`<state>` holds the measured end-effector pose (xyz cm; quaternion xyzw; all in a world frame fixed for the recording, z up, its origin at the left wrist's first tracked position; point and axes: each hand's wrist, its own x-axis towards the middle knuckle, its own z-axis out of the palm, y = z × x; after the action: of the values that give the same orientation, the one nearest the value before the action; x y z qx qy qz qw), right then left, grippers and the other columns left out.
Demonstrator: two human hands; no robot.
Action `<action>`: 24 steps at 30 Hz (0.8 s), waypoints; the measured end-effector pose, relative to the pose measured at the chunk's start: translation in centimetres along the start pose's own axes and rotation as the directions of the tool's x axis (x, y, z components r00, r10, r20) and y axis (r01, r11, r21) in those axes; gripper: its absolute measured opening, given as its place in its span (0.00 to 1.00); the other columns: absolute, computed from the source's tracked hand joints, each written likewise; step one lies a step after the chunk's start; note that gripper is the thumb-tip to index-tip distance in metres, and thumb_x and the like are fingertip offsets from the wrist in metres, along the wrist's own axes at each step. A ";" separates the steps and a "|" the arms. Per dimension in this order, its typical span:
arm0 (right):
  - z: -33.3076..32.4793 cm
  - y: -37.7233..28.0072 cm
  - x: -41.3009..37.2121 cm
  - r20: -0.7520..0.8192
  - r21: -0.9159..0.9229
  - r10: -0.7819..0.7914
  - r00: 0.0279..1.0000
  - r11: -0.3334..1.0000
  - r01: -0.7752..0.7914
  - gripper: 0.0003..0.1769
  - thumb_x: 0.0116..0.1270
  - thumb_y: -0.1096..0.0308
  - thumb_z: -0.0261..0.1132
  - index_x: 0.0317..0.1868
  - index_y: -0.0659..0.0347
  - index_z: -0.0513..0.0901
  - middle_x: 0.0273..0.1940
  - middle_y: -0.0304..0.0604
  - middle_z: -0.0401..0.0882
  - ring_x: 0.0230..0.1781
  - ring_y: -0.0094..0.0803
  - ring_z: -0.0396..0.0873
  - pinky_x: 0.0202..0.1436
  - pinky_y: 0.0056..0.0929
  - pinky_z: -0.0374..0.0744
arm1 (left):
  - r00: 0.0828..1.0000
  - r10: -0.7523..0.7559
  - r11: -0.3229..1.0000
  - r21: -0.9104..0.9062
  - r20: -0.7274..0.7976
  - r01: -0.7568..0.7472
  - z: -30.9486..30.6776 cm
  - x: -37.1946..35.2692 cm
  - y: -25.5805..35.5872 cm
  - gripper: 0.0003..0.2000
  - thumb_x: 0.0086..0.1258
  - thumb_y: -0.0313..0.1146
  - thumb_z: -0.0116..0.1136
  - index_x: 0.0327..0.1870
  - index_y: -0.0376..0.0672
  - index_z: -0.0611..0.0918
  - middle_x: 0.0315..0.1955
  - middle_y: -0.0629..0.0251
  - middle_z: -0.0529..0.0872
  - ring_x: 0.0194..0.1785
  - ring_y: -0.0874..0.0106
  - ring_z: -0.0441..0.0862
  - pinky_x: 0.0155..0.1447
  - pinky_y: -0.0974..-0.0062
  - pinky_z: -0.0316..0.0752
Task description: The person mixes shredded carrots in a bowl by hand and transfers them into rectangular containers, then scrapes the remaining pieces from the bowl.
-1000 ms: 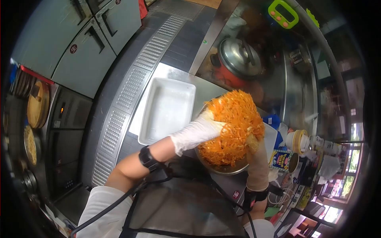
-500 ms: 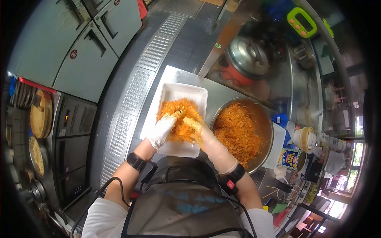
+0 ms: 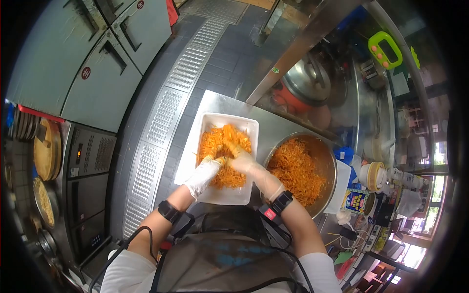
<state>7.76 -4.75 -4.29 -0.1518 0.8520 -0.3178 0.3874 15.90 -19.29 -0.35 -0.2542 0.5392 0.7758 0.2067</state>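
Shreds (image 3: pixel 222 146): thin, tangled orange strands with a wet sheen, heaped in the tray. They lie thickest at its middle and far half, and the white floor is bare along its near edge.
Tray (image 3: pixel 225 198): white, shallow and rectangular, set on the steel counter (image 3: pixel 220 100). Its low wall probably keeps loose strands in.
Bowl (image 3: pixel 330 163): round steel, just right of the tray and nearly touching it. It holds more of the same strands, and standing this close likely keeps the reach across short.
Left hand (image 3: pixel 205 173): gloved, over the tray's near middle, fingers bent with their tips at the heap. Whether it grips any strands cannot be told.
Right hand (image 3: pixel 242 160): gloved, palm down on the heap at the tray's middle. Its fingers are spread and clasp nothing, and it seems to be pressing the heap flat.
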 end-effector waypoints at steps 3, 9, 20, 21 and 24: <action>-1.6 -0.1 2.5 -0.067 -0.158 -0.012 0.998 0.988 0.001 0.39 0.63 0.59 0.60 0.74 0.49 0.56 0.72 0.53 0.57 0.71 0.45 0.60 0.71 0.34 0.62 | 1.000 0.007 0.996 0.088 -0.028 -0.004 -0.2 0.0 -1.6 0.28 0.70 0.32 0.52 0.71 0.42 0.62 0.61 0.55 0.73 0.62 0.68 0.71 0.62 0.73 0.67; 1.3 1.0 -1.4 0.359 -0.135 0.020 0.933 0.990 0.031 0.38 0.61 0.58 0.61 0.72 0.50 0.60 0.66 0.53 0.67 0.67 0.46 0.65 0.69 0.35 0.64 | 0.996 -0.008 0.971 -0.237 -0.090 -0.013 0.2 1.9 -4.1 0.27 0.69 0.31 0.52 0.70 0.44 0.64 0.55 0.57 0.76 0.54 0.68 0.75 0.58 0.73 0.71; 0.6 -0.3 -4.9 0.207 -0.269 0.000 0.978 0.961 0.057 0.31 0.66 0.55 0.54 0.70 0.49 0.65 0.68 0.48 0.65 0.65 0.44 0.68 0.68 0.36 0.67 | 0.937 0.347 0.937 -0.023 -0.040 -0.348 0.0 7.4 0.3 0.20 0.71 0.31 0.49 0.64 0.43 0.72 0.54 0.58 0.78 0.52 0.68 0.77 0.55 0.74 0.74; 0.6 -0.3 -5.0 0.180 -0.354 0.000 0.984 0.933 0.065 0.30 0.66 0.56 0.53 0.69 0.48 0.65 0.66 0.48 0.67 0.64 0.45 0.69 0.66 0.37 0.68 | 0.937 0.347 0.937 -0.019 -0.039 -0.348 0.2 7.0 0.3 0.20 0.71 0.31 0.49 0.64 0.43 0.72 0.54 0.58 0.78 0.52 0.68 0.77 0.55 0.74 0.74; 1.1 0.6 -5.4 0.196 -0.362 -0.047 0.979 0.925 0.117 0.29 0.67 0.57 0.55 0.69 0.48 0.67 0.62 0.49 0.71 0.60 0.46 0.72 0.63 0.38 0.71 | 0.992 0.057 -0.195 0.976 0.113 -0.100 0.9 3.3 -0.4 0.21 0.67 0.32 0.49 0.62 0.43 0.73 0.59 0.47 0.75 0.60 0.58 0.75 0.53 0.63 0.76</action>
<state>12.15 -2.03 -2.18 -0.2866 0.8502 -0.1511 0.4150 13.38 -18.21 -2.43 0.0423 0.9526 0.0930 0.2865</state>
